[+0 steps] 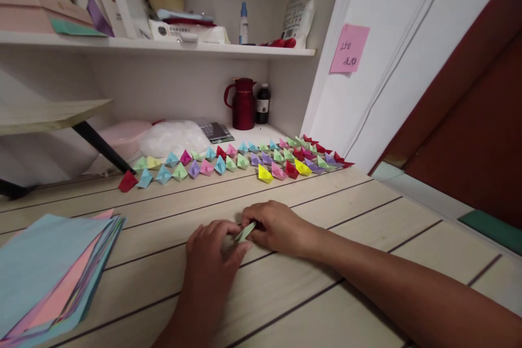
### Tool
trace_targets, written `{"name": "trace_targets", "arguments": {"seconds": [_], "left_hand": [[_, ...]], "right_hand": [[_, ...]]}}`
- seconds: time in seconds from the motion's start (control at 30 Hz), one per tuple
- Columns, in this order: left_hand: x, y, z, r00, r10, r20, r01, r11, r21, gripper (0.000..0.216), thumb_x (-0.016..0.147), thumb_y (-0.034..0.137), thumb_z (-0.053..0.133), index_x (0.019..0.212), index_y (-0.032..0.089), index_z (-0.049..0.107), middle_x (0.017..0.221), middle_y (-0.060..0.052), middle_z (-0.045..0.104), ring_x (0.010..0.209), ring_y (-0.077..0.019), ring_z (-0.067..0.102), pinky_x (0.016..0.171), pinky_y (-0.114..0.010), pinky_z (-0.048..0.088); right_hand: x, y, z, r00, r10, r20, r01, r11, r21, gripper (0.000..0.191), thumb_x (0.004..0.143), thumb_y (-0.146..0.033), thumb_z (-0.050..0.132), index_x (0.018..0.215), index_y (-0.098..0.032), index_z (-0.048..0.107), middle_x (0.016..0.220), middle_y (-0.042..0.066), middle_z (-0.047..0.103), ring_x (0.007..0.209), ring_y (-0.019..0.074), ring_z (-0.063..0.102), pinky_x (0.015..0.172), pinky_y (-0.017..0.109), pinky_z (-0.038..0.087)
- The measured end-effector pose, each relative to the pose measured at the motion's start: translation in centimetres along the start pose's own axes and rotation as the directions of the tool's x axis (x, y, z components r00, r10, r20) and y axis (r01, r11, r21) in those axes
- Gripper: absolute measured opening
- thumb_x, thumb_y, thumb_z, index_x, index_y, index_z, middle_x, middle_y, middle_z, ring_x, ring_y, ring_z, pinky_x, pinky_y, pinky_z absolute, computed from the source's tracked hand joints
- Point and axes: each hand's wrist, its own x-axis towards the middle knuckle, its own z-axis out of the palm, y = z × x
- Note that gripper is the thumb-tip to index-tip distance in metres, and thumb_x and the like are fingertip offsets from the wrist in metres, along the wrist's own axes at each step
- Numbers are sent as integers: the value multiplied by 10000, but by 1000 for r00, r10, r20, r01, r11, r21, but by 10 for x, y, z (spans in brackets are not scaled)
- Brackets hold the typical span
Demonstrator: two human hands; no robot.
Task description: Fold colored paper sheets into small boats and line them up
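A small pale green piece of folded paper (245, 232) is held low over the table in the middle of the view. My left hand (212, 253) pinches its left side between thumb and fingers. From the right, my right hand (279, 227) grips its other edge with curled fingers, which partly cover it. Beyond both hands, rows of small folded paper boats (207, 167) in many colours stand along the table's far edge. A bright yellow boat (265, 174) is among those nearest my right hand.
A stack of coloured paper sheets (44, 266) lies at left on the striped table (155, 283). Behind the boats are a plastic bag (175, 138), a dark red jug (243, 106) and a dark bottle (263, 104). A shelf (163, 48) runs above; a pink note (349, 49) hangs right.
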Motion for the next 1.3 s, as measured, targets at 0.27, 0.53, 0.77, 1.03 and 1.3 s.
{"name": "trace_targets", "arguments": {"seconds": [0.27,0.53,0.77,1.03,1.3], "left_hand": [[1,6,-13,953,-302,-22,279,905,-322,212,771,405,594,705,204,604,632,40,580,573,-124,495,550,-228,386],[0,1,-7,960,-281,6,258,874,-413,225,761,415,615,779,191,624,709,10,637,664,-155,583,603,-243,442],[2,0,-6,975,-17,-221,-17,988,-152,98,768,281,596,804,228,670,864,-28,704,840,-205,652,810,-352,502],[-1,6,-8,968,-125,-219,98,987,-130,122,781,267,579,711,223,669,707,10,717,650,-162,667,642,-271,508],[-2,6,-2,955,-148,-256,130,988,-87,73,747,258,593,698,227,636,699,16,705,631,-157,667,627,-262,504]], "right_hand": [[5,-11,5,982,162,-97,-73,796,600,113,761,-253,673,779,-159,613,672,-32,550,629,97,472,586,203,370],[7,-12,5,969,199,-143,-50,734,678,115,794,-269,652,784,-155,643,666,-14,585,621,112,491,588,230,378],[1,-15,1,956,-105,-273,140,984,110,82,862,-173,595,808,-187,655,798,25,687,773,158,589,781,307,389],[-1,-16,4,946,-103,-307,145,983,116,125,851,-107,573,846,-203,653,844,16,667,843,162,588,804,313,410],[-3,-19,14,924,-146,-354,203,970,130,342,776,-167,631,1107,-249,620,1124,61,586,1062,215,545,916,366,432]]}}
